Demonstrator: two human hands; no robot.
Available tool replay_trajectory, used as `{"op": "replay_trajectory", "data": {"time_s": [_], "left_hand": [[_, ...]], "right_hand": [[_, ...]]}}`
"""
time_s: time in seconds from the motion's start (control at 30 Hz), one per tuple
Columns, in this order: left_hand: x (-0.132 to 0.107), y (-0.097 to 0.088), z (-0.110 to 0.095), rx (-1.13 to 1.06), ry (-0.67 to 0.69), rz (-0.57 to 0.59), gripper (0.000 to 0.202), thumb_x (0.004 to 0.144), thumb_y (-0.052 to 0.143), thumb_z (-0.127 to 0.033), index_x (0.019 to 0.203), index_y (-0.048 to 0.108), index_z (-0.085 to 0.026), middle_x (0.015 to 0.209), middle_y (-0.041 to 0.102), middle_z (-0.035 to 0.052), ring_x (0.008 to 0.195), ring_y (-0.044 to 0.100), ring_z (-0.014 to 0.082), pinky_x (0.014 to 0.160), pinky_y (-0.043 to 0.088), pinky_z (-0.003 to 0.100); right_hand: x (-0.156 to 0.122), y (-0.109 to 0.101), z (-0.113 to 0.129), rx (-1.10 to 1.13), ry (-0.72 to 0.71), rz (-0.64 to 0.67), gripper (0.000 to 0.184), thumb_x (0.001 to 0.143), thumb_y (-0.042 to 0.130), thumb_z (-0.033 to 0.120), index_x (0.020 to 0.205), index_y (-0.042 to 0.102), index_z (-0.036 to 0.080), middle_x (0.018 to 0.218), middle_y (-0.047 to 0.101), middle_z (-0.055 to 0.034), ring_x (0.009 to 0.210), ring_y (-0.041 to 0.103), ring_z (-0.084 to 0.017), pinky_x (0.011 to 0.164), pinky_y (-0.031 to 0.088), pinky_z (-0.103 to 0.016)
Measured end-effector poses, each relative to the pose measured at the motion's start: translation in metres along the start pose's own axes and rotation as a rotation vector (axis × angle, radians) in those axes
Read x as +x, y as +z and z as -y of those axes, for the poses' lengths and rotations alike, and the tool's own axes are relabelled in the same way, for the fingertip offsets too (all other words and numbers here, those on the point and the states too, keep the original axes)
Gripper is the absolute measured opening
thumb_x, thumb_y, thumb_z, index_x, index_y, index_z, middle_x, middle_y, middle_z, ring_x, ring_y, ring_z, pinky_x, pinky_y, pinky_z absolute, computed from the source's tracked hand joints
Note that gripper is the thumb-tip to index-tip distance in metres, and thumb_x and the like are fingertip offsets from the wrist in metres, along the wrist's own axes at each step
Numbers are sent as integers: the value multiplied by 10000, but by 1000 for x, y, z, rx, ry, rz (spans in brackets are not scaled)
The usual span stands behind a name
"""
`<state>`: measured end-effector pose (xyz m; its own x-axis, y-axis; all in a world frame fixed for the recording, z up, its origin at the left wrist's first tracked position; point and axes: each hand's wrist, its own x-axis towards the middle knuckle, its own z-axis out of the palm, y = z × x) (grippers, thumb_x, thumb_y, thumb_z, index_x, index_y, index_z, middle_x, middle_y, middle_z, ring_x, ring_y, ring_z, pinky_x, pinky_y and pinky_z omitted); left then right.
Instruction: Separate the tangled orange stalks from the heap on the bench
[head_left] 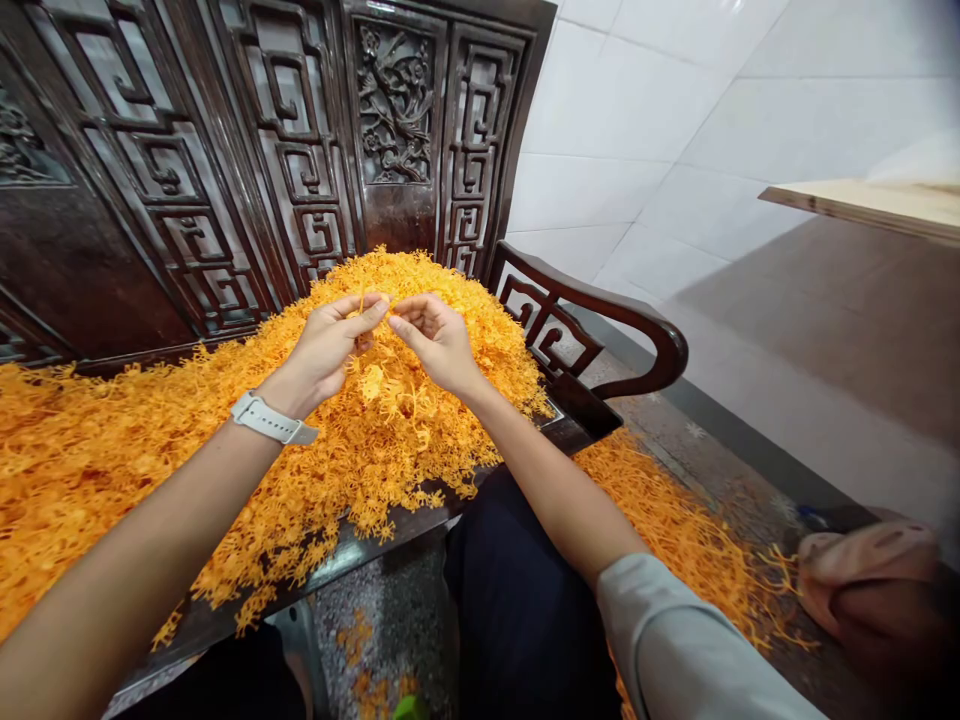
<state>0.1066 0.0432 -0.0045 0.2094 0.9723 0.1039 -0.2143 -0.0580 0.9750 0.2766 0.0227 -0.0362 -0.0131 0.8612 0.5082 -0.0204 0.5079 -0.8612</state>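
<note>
The strands (112,450) are glowing bright orange-yellow all over. The bench (187,200) behind them is showing dark brown, nearly black wood with square maze-like fretwork, and one panel (395,100) is sporting carved flowers. The watch strap (270,420) is looking white, the sleeve (690,640) pale grey, the trousers (517,620) dark navy. The wall tiles (637,100) are looking plain white with thin grey lines, and the floor (390,600) is showing speckled grey.

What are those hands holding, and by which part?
A thin orange plastic piece, pinched at its ends, it seems, by the left hand and right hand.
</note>
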Motion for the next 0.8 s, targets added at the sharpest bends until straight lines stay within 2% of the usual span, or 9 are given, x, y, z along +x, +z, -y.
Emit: {"op": "replay_trajectory", "data": {"time_s": [0.07,0.17,0.27,0.37,0.5,0.57,0.63,0.7,0.8], "left_hand": [[0,-1,-1,10,6,4,405,634,1031,-448,851,789,-207,998,734,44,697,514,101,571,381,254],[-2,0,-2,55,35,2,427,648,1015,-505,842,790,-199,928,707,41,662,466,98,567,358,264],[-6,1,-2,167,88,37,434,679,990,-545,850,806,-191,875,696,43,665,460,112,596,367,281],[-8,2,-2,290,147,69,400,706,972,-525,815,803,-179,871,731,55,709,516,138,679,421,304],[-6,0,-5,341,161,152,307,740,947,-435,833,815,-175,864,744,51,743,568,147,761,460,318],[-5,-1,-7,306,134,230,301,704,961,-407,823,812,-174,837,726,48,720,551,140,723,446,307],[-5,-2,-10,236,91,272,312,646,979,-385,784,793,-176,779,687,37,651,484,122,629,385,285],[-5,-2,-12,166,54,261,297,598,975,-333,743,768,-178,748,653,30,609,418,106,559,298,265],[-4,-2,-14,116,26,258,211,551,897,-191,698,747,-169,759,637,29,624,440,104,529,269,239]], "right_hand": [[-1,0,1,-24,6,12,304,913,767,526,954,668,241,837,626,17,744,530,-131,737,448,-315],[-2,0,3,-90,-6,28,352,962,707,548,837,631,228,749,559,30,666,443,-121,672,383,-318],[-4,1,3,-122,-36,-76,354,980,690,536,828,593,232,741,531,33,661,432,-119,661,363,-318],[-3,1,0,-124,-14,-140,332,983,681,532,858,586,240,769,550,24,689,462,-126,681,399,-317],[0,1,-3,74,90,-87,368,931,740,556,833,572,243,768,551,16,724,522,-136,723,485,-317],[0,2,0,214,147,-50,378,889,798,542,821,579,241,807,571,10,763,548,-136,770,522,-316],[-1,5,6,361,203,-10,349,866,836,482,816,591,239,881,611,-2,824,578,-138,832,548,-317],[-4,8,12,480,257,5,289,873,833,385,804,595,236,928,638,-10,867,599,-139,877,560,-315],[-6,14,17,593,301,-28,243,897,777,226,755,580,224,876,633,-6,853,607,-134,875,562,-296]]}}
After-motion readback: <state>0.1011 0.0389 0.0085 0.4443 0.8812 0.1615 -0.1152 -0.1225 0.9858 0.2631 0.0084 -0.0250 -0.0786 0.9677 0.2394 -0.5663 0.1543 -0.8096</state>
